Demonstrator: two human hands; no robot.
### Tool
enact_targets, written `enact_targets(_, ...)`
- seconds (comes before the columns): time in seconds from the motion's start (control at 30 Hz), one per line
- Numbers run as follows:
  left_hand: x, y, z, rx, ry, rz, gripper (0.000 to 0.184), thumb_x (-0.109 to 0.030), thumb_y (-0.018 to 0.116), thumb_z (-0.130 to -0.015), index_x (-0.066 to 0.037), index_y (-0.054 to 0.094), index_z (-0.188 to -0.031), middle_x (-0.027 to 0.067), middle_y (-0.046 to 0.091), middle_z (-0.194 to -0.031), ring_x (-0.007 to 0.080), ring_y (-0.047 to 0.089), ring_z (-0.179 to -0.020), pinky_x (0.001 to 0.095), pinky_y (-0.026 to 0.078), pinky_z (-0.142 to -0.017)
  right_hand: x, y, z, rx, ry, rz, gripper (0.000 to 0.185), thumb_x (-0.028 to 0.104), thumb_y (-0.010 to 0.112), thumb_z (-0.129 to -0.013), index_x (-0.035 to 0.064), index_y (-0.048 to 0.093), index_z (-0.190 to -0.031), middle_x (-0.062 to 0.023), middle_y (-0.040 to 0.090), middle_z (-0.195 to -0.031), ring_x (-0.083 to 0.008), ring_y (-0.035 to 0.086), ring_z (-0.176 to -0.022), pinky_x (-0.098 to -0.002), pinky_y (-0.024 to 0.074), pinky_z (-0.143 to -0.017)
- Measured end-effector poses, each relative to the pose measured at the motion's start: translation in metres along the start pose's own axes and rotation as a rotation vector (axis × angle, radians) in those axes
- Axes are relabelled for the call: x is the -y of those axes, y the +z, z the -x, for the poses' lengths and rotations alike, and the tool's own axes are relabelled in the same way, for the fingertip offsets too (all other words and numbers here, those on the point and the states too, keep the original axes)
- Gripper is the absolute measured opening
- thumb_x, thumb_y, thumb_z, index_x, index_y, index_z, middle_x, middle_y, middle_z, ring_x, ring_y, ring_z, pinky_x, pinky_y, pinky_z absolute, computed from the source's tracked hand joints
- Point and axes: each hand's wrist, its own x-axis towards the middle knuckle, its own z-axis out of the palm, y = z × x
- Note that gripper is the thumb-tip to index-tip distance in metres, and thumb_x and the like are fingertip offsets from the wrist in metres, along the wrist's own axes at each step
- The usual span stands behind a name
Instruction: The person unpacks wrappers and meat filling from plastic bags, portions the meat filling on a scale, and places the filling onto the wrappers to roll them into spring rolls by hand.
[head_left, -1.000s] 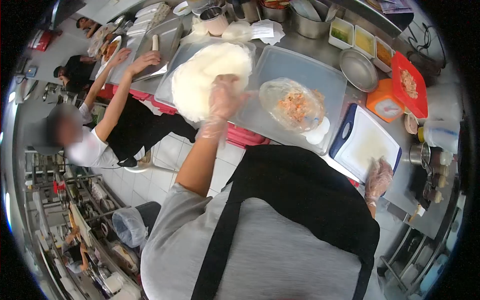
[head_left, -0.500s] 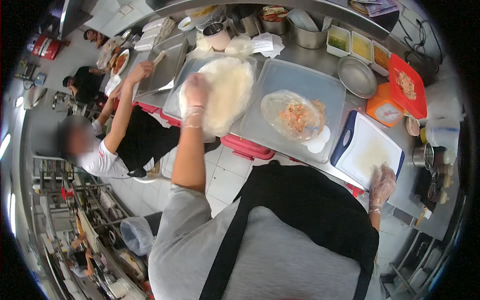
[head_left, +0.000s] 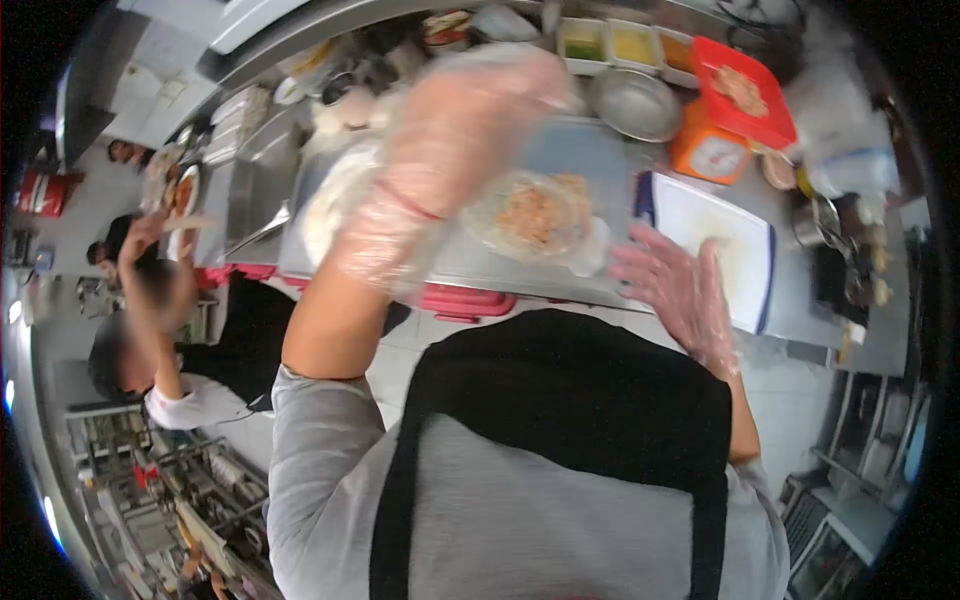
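My left hand (head_left: 475, 120), in a clear plastic glove, is raised high near the camera; its fingers are smeared by motion. Behind it, white dough-like sheets (head_left: 330, 205) are partly hidden. My right hand (head_left: 675, 285), also gloved, has its fingers spread and holds nothing. It hovers by the front left part of a white cutting board (head_left: 730, 240) with a blue edge. Between my hands, a clear plastic bag with an orange and white chopped mix (head_left: 533, 214) lies on a translucent tray lid (head_left: 585, 150).
An orange scale (head_left: 708, 150) bears a red tray (head_left: 770, 115) with more mix. Beside it are a metal bowl (head_left: 637, 105) and white containers (head_left: 634, 48). At the left, a co-worker (head_left: 190, 395) raises both arms near a metal tray (head_left: 265, 185).
My left hand has lifted off the white sheets and moved right, towards the camera. My right hand has left the cutting board's right side and moved left, fingers spread. The view has shifted.
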Motion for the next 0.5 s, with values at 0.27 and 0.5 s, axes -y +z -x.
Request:
enact_targets(0.27, -0.169, 0.185, -0.005, 0.108, 0.306, 0.574, 0.04, -0.028, 0.056, -0.087, -0.012, 0.053, -0.125, 0.0184, 0.066, -0.098, 0.033, 0.065, -0.087, 0.0424, 0.05, -0.083, 0.054, -0.097, 0.044, -0.4, -0.107, -0.044, 0.09, 0.07, 0.027, -0.09, -0.0034, 0.027, -0.142, -0.0183, 0.043, -0.139, -0.0283, 0.043, -0.128, -0.0425, 0.0369, -0.105)
enact_targets(0.5, -0.145, 0.194, 0.043, 0.369, -0.545, 0.523, 0.026, -0.026, 0.061, -0.087, -0.007, 0.063, -0.105, 0.0117, 0.066, -0.087, 0.0232, 0.063, -0.078, 0.0346, 0.049, -0.074, 0.052, -0.214, 0.057, -0.515, -0.088, 0.621, 0.055, 0.02, 0.053, -0.091, 0.0016, 0.035, -0.14, -0.0141, 0.054, -0.123, -0.0208, 0.055, -0.107, -0.0307, 0.0467, -0.087)
